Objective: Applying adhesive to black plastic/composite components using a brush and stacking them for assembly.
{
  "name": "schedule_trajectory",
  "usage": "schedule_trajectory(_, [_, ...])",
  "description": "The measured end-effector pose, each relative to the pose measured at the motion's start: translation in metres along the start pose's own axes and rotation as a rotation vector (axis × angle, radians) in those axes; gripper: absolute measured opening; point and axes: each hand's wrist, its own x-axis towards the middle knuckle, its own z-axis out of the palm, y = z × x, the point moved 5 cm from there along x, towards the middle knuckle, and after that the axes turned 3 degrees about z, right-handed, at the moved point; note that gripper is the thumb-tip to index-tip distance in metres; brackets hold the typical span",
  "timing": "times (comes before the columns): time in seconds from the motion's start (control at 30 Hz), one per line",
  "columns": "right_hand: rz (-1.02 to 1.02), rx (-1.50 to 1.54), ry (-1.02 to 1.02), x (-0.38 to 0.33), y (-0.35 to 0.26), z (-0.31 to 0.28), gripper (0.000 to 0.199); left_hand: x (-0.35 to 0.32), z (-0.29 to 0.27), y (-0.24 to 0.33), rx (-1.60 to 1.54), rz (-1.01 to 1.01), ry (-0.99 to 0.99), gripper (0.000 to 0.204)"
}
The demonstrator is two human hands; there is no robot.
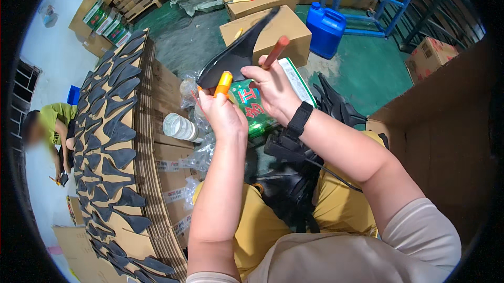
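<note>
Both my hands are raised in front of me around a black, curved, fin-shaped piece [233,57]. It tilts up to the right, its narrow tip pointing away from me. My left hand [224,115] is closed around a tool with an orange-yellow handle [224,82] at the piece's near left end; the working end cannot be made out. My right hand [275,89] grips a stick-like red-brown handle [276,52] that points up, and its fingers touch the lower edge of the black piece. What sits at the other end of that handle is hidden by the hand.
Stacked cardboard sheets [147,125] bearing many black fin-shaped pieces [119,130] stand at left. Cardboard boxes [294,31] with hand tools, a blue jerrycan [325,30] and a blue rack [362,18] lie ahead. A large open carton [446,120] is at right. Another person [55,125] crouches far left.
</note>
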Motion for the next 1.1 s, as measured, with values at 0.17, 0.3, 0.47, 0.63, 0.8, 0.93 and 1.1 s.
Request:
schedule_trajectory(0.17, [-0.143,-0.028,0.014,0.019,-0.031,-0.040,0.023,-0.001,0.014,0.005,0.283,0.004,-0.488,0.066])
schedule_trajectory(0.3, [-0.081,-0.266,-0.013,0.028,-0.058,-0.085,0.022,0.006,0.003,0.024,0.684,0.075,-0.749,0.061])
schedule_trajectory(0.47, [-0.087,-0.500,-0.032,0.017,-0.053,-0.114,0.030,0.007,-0.024,0.018,0.971,0.018,-0.772,0.050])
schedule_trajectory(0.63, [-0.016,-0.647,-0.054,0.016,-0.030,-0.123,0.034,0.004,-0.035,0.013,1.319,0.065,-0.835,0.036])
schedule_trajectory(0.8, [0.014,-0.609,-0.092,0.010,-0.018,-0.108,0.035,0.002,-0.035,0.014,1.245,-0.054,-0.816,0.032])
schedule_trajectory(0.93, [0.113,-0.537,-0.167,0.016,0.009,-0.105,0.031,-0.007,-0.031,0.012,1.256,-0.122,-0.978,0.030])
schedule_trajectory(1.1, [0.025,-0.914,-0.106,0.037,0.044,-0.130,0.035,-0.018,-0.040,-0.009,1.486,-0.158,-1.142,0.033])
